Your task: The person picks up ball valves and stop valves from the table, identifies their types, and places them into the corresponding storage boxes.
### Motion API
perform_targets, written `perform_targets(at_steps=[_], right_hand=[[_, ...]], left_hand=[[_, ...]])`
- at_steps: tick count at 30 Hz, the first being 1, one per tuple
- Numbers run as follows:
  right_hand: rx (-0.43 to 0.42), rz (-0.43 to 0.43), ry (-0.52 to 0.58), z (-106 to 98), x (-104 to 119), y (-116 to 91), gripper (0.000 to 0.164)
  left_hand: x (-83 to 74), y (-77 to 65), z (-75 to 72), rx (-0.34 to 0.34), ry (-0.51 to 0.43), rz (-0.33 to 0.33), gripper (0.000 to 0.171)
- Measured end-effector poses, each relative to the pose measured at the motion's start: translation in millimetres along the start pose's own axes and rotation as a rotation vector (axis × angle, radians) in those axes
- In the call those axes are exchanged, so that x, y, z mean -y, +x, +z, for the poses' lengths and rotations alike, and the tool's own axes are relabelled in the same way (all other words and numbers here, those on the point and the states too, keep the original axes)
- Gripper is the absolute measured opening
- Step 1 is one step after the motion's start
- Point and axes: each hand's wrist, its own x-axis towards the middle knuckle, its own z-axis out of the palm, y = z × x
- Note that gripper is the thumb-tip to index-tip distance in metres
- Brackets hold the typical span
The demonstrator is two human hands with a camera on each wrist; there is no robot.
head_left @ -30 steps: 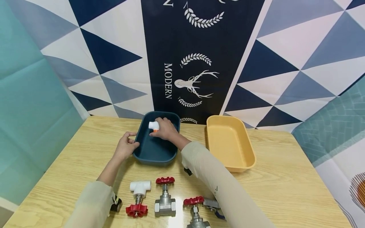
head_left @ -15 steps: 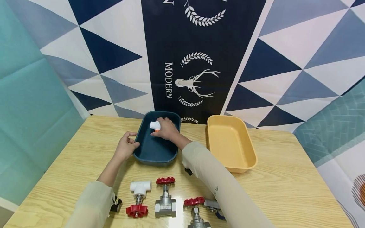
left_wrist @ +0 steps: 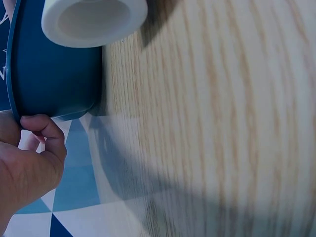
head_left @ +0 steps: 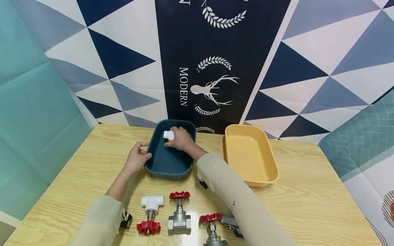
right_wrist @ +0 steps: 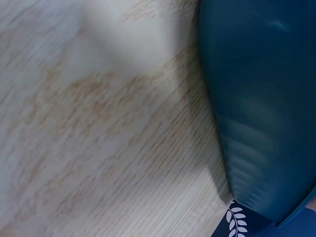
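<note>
My right hand (head_left: 181, 138) reaches into the dark blue plastic bin (head_left: 167, 164) and grips a white plastic pipe fitting (head_left: 168, 134) with an orange part below it. Much of the fitting is hidden behind the fingers. On the bin's left side, my left hand (head_left: 135, 158) pinches the rim, thumb on the inner side. The left wrist view shows the same left hand (left_wrist: 32, 158) at the edge of the bin (left_wrist: 54, 74). Only the bin's outer wall (right_wrist: 261, 108) and the tabletop fill most of the right wrist view.
A yellow bin (head_left: 247, 153) stands to the right. Nearer me lie a white tee valve with a red handwheel (head_left: 150, 208), a metal gate valve (head_left: 179, 218), another red-wheeled metal valve (head_left: 212, 229), and a metal valve with a blue lever (head_left: 231, 223), partly behind my right sleeve.
</note>
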Motion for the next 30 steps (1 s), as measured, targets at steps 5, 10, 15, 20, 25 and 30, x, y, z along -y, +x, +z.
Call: perform_targets(at_steps=[5,10,15,20,25,30], right_hand=[[0.005,0.004,0.004,-0.3,0.4,0.6,0.074],[0.010,0.002,0.013,-0.3,-0.1,0.8,0.074],[0.015,0.004,0.001,0.7,0.0,1.6,0.074],[0.018,0.010,-0.039,3.5,1.5,3.5,0.075],[0.024,0.012,-0.056,6.8,-0.6,6.9,0.075],[0.029,0.012,-0.081,8.3,-2.0,10.0,0.074]], left_hand=[[0.6,0.1,0.1,-0.006,-0.003,-0.001,0.043],[1.5,0.5,0.2,-0.004,-0.007,-0.009,0.043],[2.2,0.8,0.4,-0.004,-0.011,-0.015,0.044],[2.0,0.4,0.1,-0.009,-0.022,-0.018,0.044],[0.5,-0.6,0.5,-0.010,-0.033,-0.019,0.043],[0.3,0.1,0.0,-0.003,-0.038,-0.029,0.043]])
